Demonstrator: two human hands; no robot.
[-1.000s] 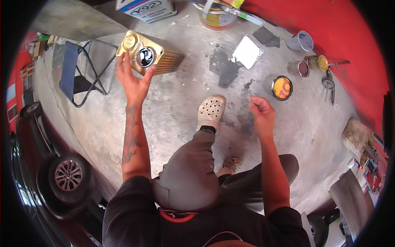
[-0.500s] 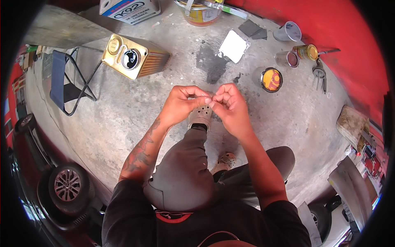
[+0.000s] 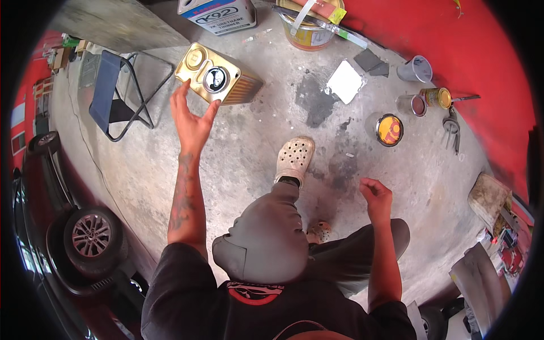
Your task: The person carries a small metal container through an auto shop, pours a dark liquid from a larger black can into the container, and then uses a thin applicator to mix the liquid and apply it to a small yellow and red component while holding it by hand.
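A gold rectangular metal tin [image 3: 243, 85] with a black-and-white round cap stands on the concrete floor at the upper left. My left hand [image 3: 192, 122] reaches to its near edge with thumb and fingers spread apart, the tips at or just over the rim. I cannot tell whether they touch it. To the right, over the floor beside my knee, my right hand [image 3: 378, 198] has its fingers curled and pressed together. Whatever may be between them does not show. A small pale scrap [image 3: 349, 154] lies on the floor beyond that hand.
A folding stool [image 3: 107, 93] stands left of the tin. Farther off are a white-and-blue can [image 3: 221, 20] and a large tub [image 3: 309, 39]. At right are a white pad [image 3: 345, 82], a yellow-lidded can [image 3: 389, 130], a clear cup [image 3: 416, 69] and a red wall [image 3: 470, 34].
My hands were together at the fingertips in the middle. The left has moved up and left to the tin, opening its fingers; the right has drawn away to the right and nearer to me.
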